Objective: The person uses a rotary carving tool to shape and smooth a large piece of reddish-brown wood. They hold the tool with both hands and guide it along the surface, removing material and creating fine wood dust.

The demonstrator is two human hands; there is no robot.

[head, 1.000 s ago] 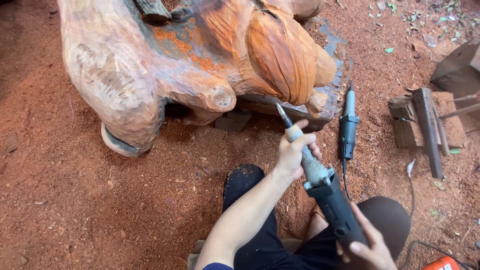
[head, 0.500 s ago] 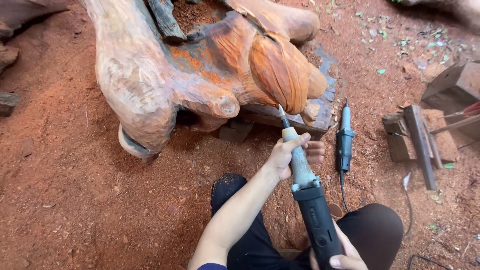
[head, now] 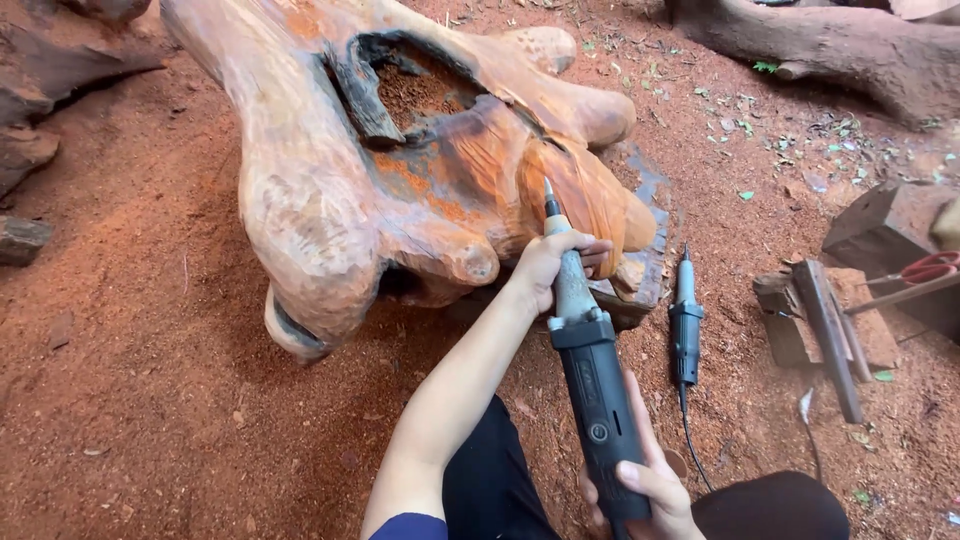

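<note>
At six o'clock the right hand [head: 650, 490] has its fingers clamped on the rear of a black die grinder [head: 592, 390], while the left hand [head: 555, 262] wraps its fingers around the grinder's grey neck. The bit touches the carved orange tree root [head: 330, 210] at twelve o'clock. A second grinder [head: 685, 325] lies on the red sawdust ground [head: 130, 400] at three o'clock.

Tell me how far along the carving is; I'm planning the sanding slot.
Done: the root sculpture is mostly rounded and smooth, its orange folds shaped. In hand: the left hand grips the neck of the die grinder, the right hand its rear, bit close to a fold. Left: the dark hollow looks rough, and a second grinder lies unused.
</note>
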